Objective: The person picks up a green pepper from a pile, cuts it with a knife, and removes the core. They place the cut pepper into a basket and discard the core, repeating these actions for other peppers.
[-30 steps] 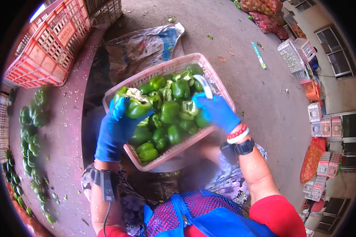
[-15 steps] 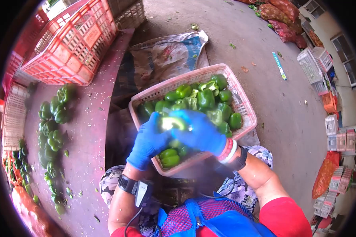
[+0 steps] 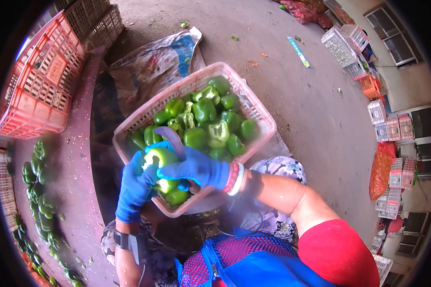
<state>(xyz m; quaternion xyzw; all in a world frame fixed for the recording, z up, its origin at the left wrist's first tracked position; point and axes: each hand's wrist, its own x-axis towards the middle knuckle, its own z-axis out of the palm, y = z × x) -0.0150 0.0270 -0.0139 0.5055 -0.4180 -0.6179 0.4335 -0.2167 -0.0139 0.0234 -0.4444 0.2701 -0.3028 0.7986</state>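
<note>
My left hand (image 3: pixel 135 184), in a blue glove, is closed around a green bell pepper (image 3: pixel 162 154) that is cut open, its pale inside showing. My right hand (image 3: pixel 196 167), also gloved in blue, grips a knife with a curved blade (image 3: pixel 171 136); the blade points up and left beside the pepper. The right fingers also touch the pepper. Both hands are over the near left corner of a pink plastic crate (image 3: pixel 264 125). Inside it lie several green bell peppers (image 3: pixel 204 110), some of them cut. Most of the knife handle is hidden by my right hand.
More green peppers (image 3: pixel 45 205) lie on the raised surface (image 3: pixel 81 177) to the left, below a large pink crate (image 3: pixel 45 88). A crumpled sack (image 3: pixel 153 67) is spread behind the pepper crate. Stacked crates (image 3: pixel 342 48) and an orange mesh sack (image 3: pixel 382 174) stand along the right wall.
The camera view has turned, so the scene sits further left. The pepper is now seen cut open in my left hand, and the blade in my right hand now shows clearly.
</note>
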